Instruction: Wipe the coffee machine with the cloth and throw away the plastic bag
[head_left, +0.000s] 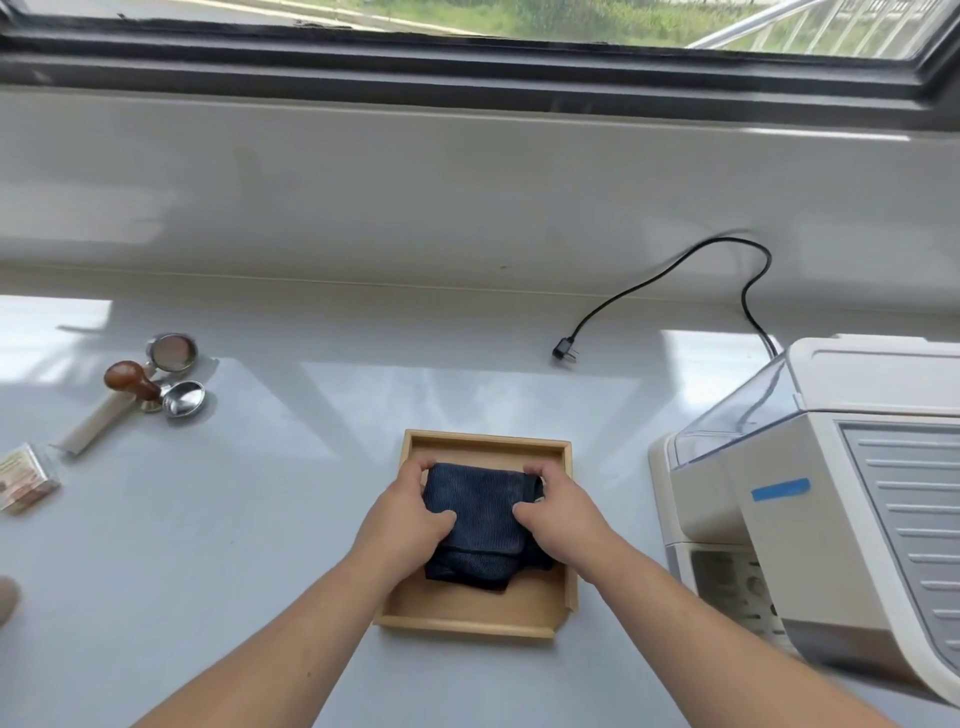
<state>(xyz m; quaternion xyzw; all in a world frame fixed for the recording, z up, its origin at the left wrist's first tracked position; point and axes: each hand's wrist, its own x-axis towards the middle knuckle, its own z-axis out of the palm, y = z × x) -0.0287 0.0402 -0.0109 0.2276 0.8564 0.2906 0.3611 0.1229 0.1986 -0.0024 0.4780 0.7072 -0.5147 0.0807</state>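
Observation:
A folded dark blue cloth (480, 525) lies in a shallow wooden tray (470, 616) at the centre of the white counter. My left hand (410, 512) grips the cloth's left side, and my right hand (558, 512) grips its right side. Both thumbs press on top of the fabric. The white coffee machine (810, 499) stands to the right of the tray, with a strip of blue tape on its side. A small clear plastic bag (26, 480) with something printed inside lies at the counter's far left edge.
A wooden-handled tamper (132, 382), a portafilter (174, 353) and a metal filter basket (184, 397) sit at the back left. The machine's black cord with its unplugged plug (566, 351) trails across the counter's back right. A window sill rises behind the counter.

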